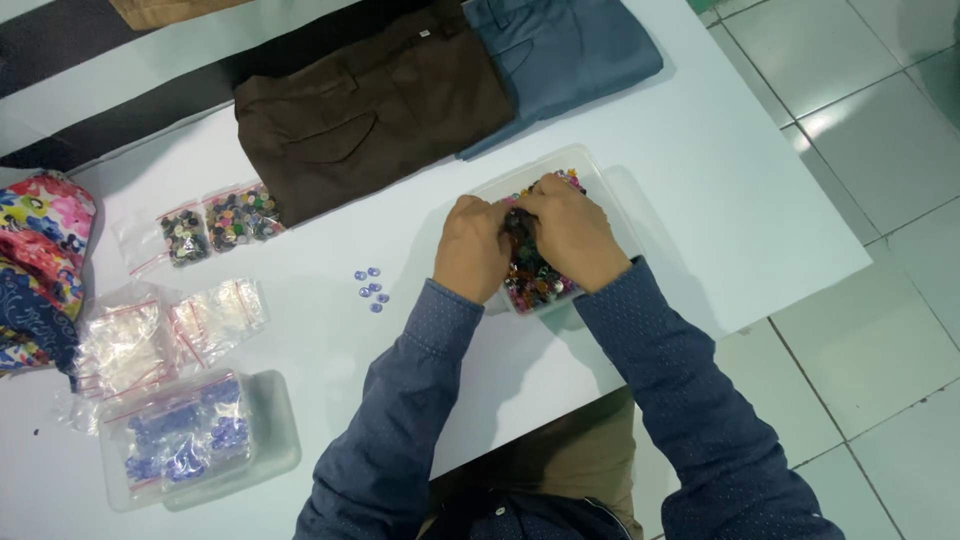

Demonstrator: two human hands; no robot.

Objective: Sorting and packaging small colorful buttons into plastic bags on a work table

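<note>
Both hands are down in a clear plastic tub (600, 190) full of mixed-colour buttons (535, 280), which sits on the white table (720, 200) a little right of centre. The left hand (472, 250) and the right hand (572, 232) are pressed together knuckle to knuckle, fingers curled down into the buttons – whether either one actually pinches a button I cannot tell, since the fingertips are buried. Both forearms wear dark blue dotted sleeves (660, 370).

Just left of the tub, apart from it, a small cluster of pale blue buttons (371, 288) lies loose on the table. Farther left are small zip bags: two with dark mixed buttons (220, 222) toward the far side, and nearer ones holding whitish buttons (170, 335). At the near left corner a second clear tub (275, 440) holds bags of blue buttons (185, 440).

On the far side of the table lie two folded pairs of trousers side by side – a brown pair (370, 110) on the left, just beyond the bags of dark buttons, and a blue-grey pair (565, 50) on the right, touching it. At the far left edge sits a bundle of bright flowered cloth (40, 250). The floor (880, 150) to the right is pale tile.
</note>
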